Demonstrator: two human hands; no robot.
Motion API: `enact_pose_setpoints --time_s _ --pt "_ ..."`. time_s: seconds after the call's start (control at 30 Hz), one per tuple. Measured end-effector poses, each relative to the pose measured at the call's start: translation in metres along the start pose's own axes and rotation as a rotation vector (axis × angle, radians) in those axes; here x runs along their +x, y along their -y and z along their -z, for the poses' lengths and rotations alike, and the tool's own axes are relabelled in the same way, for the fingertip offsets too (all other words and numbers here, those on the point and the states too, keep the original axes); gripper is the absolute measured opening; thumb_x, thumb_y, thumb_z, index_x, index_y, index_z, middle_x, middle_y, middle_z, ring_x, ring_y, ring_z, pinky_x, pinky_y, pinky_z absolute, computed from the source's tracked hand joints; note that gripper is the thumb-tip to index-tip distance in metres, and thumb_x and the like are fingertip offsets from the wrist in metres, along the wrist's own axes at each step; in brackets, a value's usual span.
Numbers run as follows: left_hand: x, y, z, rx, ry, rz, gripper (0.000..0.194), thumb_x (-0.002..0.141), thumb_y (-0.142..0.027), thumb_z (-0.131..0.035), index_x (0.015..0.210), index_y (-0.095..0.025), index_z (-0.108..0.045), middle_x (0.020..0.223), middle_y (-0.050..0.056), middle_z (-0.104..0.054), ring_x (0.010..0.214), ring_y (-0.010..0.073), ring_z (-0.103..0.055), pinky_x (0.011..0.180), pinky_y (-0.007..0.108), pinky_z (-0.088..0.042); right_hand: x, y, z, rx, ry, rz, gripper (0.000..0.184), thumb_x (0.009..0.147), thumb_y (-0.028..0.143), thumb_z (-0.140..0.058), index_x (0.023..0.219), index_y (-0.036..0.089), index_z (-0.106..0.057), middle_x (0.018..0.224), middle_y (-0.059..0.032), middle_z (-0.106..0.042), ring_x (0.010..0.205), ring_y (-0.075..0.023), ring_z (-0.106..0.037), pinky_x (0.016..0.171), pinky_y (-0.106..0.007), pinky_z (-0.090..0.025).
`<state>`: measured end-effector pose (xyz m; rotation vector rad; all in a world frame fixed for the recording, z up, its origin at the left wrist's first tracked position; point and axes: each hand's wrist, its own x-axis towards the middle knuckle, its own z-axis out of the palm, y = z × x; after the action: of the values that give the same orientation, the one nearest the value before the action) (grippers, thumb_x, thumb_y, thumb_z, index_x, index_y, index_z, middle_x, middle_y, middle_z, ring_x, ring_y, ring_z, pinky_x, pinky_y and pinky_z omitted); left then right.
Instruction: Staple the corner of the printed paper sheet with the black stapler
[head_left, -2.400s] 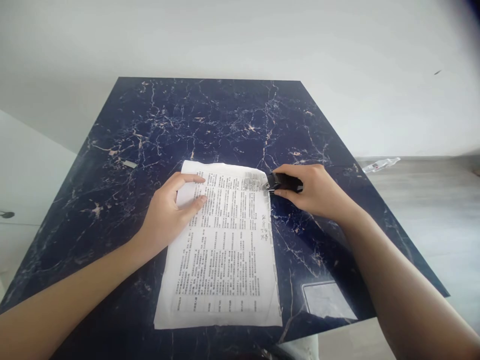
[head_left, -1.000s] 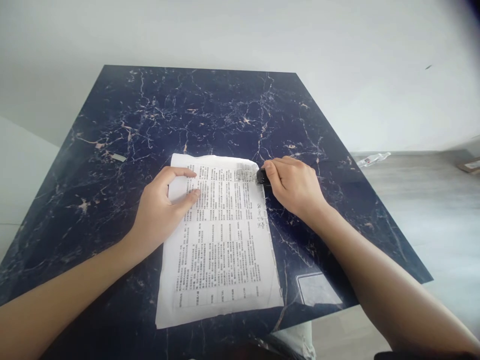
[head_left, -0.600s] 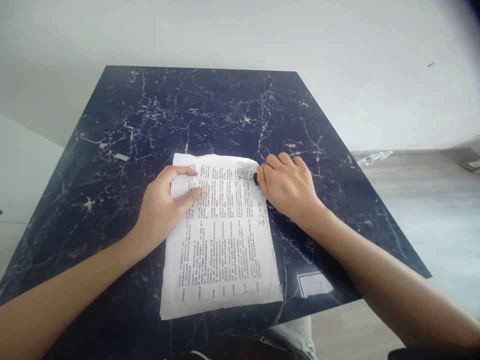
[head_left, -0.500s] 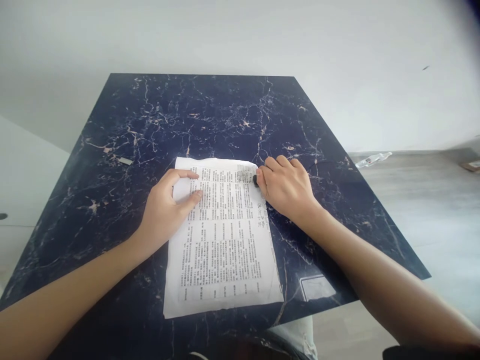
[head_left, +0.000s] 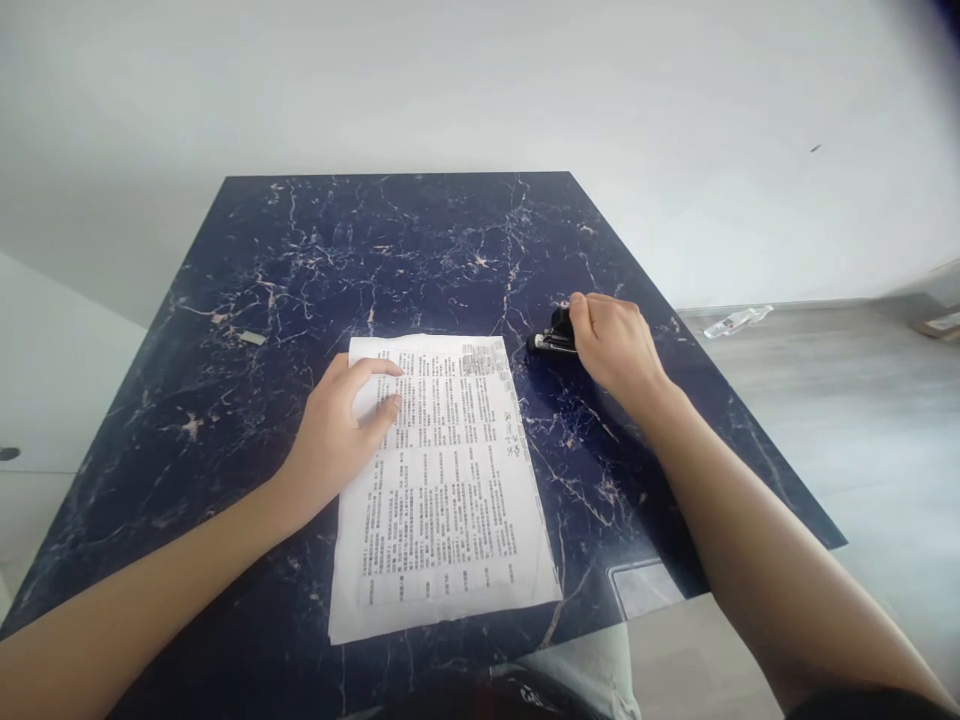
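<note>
Printed sheets of paper (head_left: 450,470) lie on the dark blue marbled table, with text running sideways and some handwriting near the right edge. My left hand (head_left: 336,430) rests over their left side, thumb and index finger spread apart; its other fingers are partly hidden. To the right of the sheets, apart from them, my right hand (head_left: 619,345) is closed around a small black stapler (head_left: 553,342). The stapler's front end points left toward the paper, and its rear is hidden in my fingers.
A small pale strip (head_left: 253,338) lies on the left of the tabletop (head_left: 390,260). At the front right edge is a pale rectangular patch (head_left: 645,588). A clear plastic item (head_left: 739,321) lies on the floor by the wall.
My right hand has moved right, drawing the stapler off the upper right edge of the sheets. My left hand stays on the paper. The view has shifted slightly.
</note>
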<state>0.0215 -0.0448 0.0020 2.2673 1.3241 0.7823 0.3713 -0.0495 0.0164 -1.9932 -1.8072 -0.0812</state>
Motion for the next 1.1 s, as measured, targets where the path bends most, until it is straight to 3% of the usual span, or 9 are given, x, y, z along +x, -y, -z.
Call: enact_pose_setpoints --time_s 0.1,0.2,0.33,0.43,0.57,0.7,0.8,0.93,1.1 --pt "-0.002 0.001 -0.002 0.048 -0.023 -0.064 0.025 0.095 -0.020 -0.065 0.119 -0.026 -0.066 0.118 0.007 -0.060 0.112 0.0271 -0.064 0.104 0.050 -0.053 0.007 -0.015 0.004 -0.017 0.007 -0.064 0.059 0.109 0.054 -0.024 0.066 0.024 -0.050 0.071 -0.0110 -0.060 0.070 -0.0254 -0.056 0.070 -0.040 -0.037" --pt "-0.005 0.003 -0.005 0.103 -0.034 -0.101 0.032 0.094 -0.020 -0.066 0.126 -0.026 -0.064 0.136 0.011 -0.056 0.129 0.0322 -0.058 0.115 0.056 -0.047 0.008 -0.019 0.007 -0.009 0.026 -0.089 0.060 0.108 0.057 -0.026 0.065 0.025 -0.052 0.070 -0.0114 -0.060 0.071 -0.0273 -0.057 0.071 -0.041 -0.037" --pt "-0.008 0.008 -0.007 0.214 -0.036 -0.112 0.044 0.095 -0.025 -0.067 0.139 -0.025 -0.059 0.165 0.015 -0.035 0.151 0.0443 -0.037 0.120 0.067 -0.038 0.006 -0.017 0.010 0.005 0.016 -0.040 0.059 0.109 0.057 -0.026 0.068 0.024 -0.054 0.075 -0.0114 -0.063 0.073 -0.0267 -0.059 0.070 -0.041 -0.037" --pt "-0.008 0.010 -0.007 0.268 -0.049 -0.132 0.049 0.096 -0.025 -0.066 0.144 -0.026 -0.055 0.172 0.014 -0.026 0.157 0.0487 -0.025 0.119 0.074 -0.034 0.006 -0.014 0.012 0.022 0.001 0.014 0.056 0.108 0.057 -0.029 0.069 0.025 -0.055 0.075 -0.0101 -0.062 0.073 -0.0259 -0.058 0.069 -0.040 -0.037" --pt "-0.006 0.009 -0.005 0.266 -0.027 -0.265 0.041 0.095 -0.013 -0.059 0.134 -0.025 -0.064 0.160 0.011 -0.048 0.151 0.0400 -0.041 0.121 0.068 -0.037 0.006 -0.011 0.016 0.053 0.052 -0.008 0.055 0.107 0.058 -0.032 0.066 0.025 -0.048 0.068 -0.0072 -0.059 0.069 -0.0241 -0.056 0.066 -0.038 -0.036" --pt "-0.005 0.007 -0.004 0.198 0.095 -0.405 0.037 0.094 -0.006 -0.052 0.119 -0.024 -0.072 0.130 0.009 -0.069 0.125 0.0299 -0.063 0.111 0.058 -0.050 0.006 -0.018 0.025 0.080 0.242 -0.058 0.053 0.101 0.068 -0.043 0.073 0.024 -0.052 0.070 -0.0043 -0.063 0.067 -0.0227 -0.057 0.063 -0.036 -0.037" --pt "-0.006 0.006 -0.005 0.215 0.152 -0.448 0.031 0.097 -0.013 -0.055 0.123 -0.022 -0.070 0.131 0.011 -0.068 0.125 0.0299 -0.063 0.111 0.057 -0.050 0.007 -0.028 0.029 0.067 0.358 0.002 0.040 0.090 0.063 -0.066 0.089 0.024 -0.059 0.082 -0.0052 -0.070 0.070 -0.0224 -0.061 0.062 -0.035 -0.039" --pt "-0.005 0.006 -0.007 0.243 0.172 -0.460 0.033 0.100 -0.020 -0.056 0.132 -0.021 -0.064 0.143 0.014 -0.061 0.136 0.0327 -0.056 0.116 0.059 -0.047 0.008 -0.040 0.025 0.021 0.335 0.037 0.030 0.085 0.043 -0.072 0.105 0.022 -0.065 0.093 -0.0080 -0.072 0.076 -0.0241 -0.064 0.063 -0.035 -0.042" --pt "-0.005 0.008 -0.009 0.250 0.204 -0.446 0.039 0.101 -0.023 -0.056 0.141 -0.022 -0.058 0.149 0.014 -0.057 0.139 0.0335 -0.053 0.117 0.060 -0.045 0.005 -0.040 0.020 0.056 0.269 0.024 0.045 0.083 0.047 -0.075 0.119 0.021 -0.067 0.101 -0.0114 -0.073 0.086 -0.0287 -0.066 0.070 -0.040 -0.048"
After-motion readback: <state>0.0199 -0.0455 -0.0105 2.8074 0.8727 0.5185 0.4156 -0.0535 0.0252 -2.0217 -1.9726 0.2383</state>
